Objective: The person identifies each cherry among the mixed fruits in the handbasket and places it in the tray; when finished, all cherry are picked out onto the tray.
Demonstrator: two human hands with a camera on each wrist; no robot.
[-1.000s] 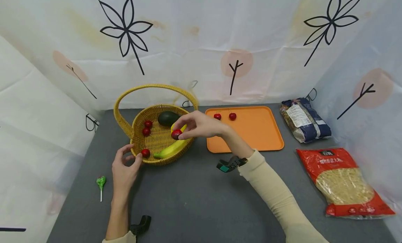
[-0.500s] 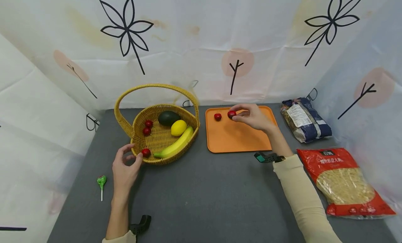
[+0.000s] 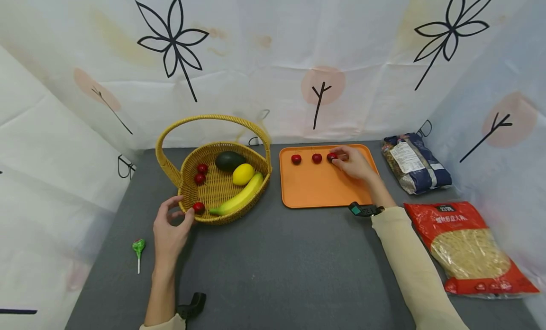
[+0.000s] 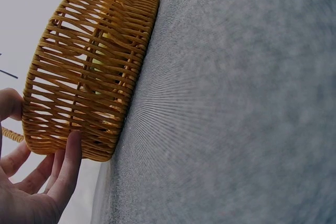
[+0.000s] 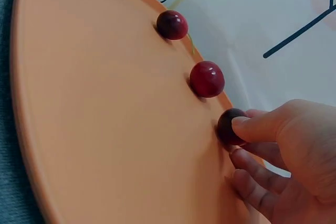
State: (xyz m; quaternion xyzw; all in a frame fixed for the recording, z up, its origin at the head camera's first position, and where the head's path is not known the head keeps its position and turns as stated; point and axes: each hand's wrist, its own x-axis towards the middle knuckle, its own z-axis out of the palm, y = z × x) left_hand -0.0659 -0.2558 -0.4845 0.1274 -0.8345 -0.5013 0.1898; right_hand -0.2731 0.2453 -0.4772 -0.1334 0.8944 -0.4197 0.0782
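Observation:
My right hand pinches a dark red cherry between thumb and fingers, low over the orange tray near its back edge. To its left, two more cherries lie in a row, the nearer one and the farther one. With fingertips on its rim and woven side, my left hand holds the yellow wicker basket. Inside the basket are a banana, a lemon, a dark green avocado and three cherries, one beside my left thumb.
A green-wrapped lollipop lies left of my left forearm. On the right are a blue packet and a red bag of pasta. White patterned cloth walls the grey table's back and sides.
My right hand has carried the cherry from above the basket rightward to the tray, ending right of the two cherries there. The left hand stays at the basket.

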